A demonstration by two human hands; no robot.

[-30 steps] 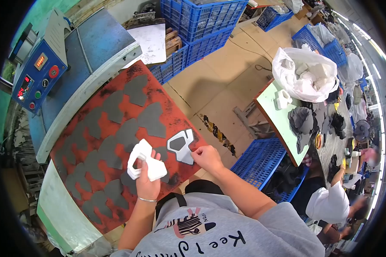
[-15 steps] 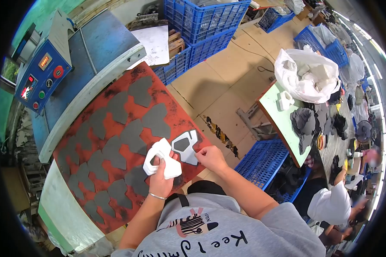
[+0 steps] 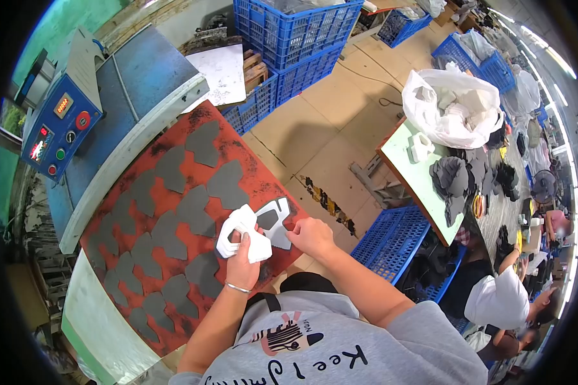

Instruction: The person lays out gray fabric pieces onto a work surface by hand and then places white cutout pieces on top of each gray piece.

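My left hand point(image 3: 243, 268) is closed around a small stack of white cut-out pieces point(image 3: 259, 249), held over the near right part of a red board point(image 3: 271, 186). Beside the stack, another white cut-out piece point(image 3: 279, 237) with a window in it lies at the board's right edge, with dark grey showing in its window and along its right side. My right hand point(image 3: 313, 239) has its fingers pinched at the lower right edge of that piece. Rows of dark grey flat pieces point(image 3: 195, 210) cover much of the board.
A blue machine with a control panel point(image 3: 61, 128) stands at the left. Behind are stacked blue crates point(image 3: 295, 32). To the right, a pale green table point(image 3: 410, 163) carries a white plastic bag point(image 3: 453, 109) and dark fabric pieces. A co-worker point(image 3: 498, 298) sits farther right.
The view has shifted slightly. The white piece under my right fingers has moved a little relative to the dark grey beneath it. My left hand still holds the stack.
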